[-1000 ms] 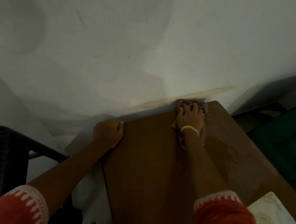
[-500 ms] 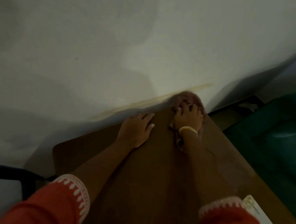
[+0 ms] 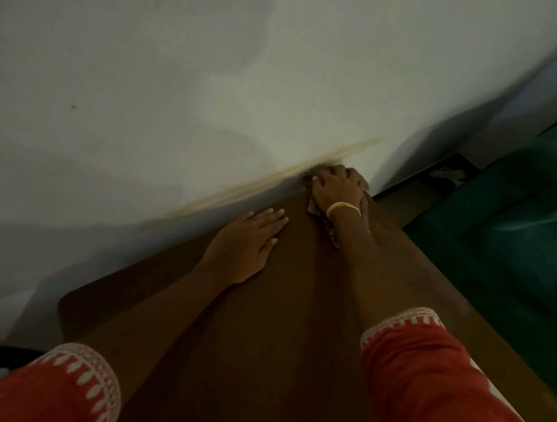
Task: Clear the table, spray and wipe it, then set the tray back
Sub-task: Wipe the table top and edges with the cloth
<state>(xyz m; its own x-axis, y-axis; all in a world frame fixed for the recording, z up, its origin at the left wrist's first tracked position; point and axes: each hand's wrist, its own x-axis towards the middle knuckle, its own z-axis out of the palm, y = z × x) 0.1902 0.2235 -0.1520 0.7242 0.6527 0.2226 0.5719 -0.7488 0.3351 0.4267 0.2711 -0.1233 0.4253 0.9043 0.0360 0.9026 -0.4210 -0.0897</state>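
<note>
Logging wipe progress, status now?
Left hand flat on brown wooden table. Right hand presses crumpled brownish cloth at far corner by white wall. Nothing in the way.

Your table: dark brown wood, rounded near-left corner, far edge butted against the white wall. Dim light. On it, your left hand lies flat, fingers straight, palm down near the far edge. Your right hand presses a crumpled cloth into the far right corner, where table meets wall; a tail of the cloth trails out under the wrist. Both forearms stretch over the top.
</note>
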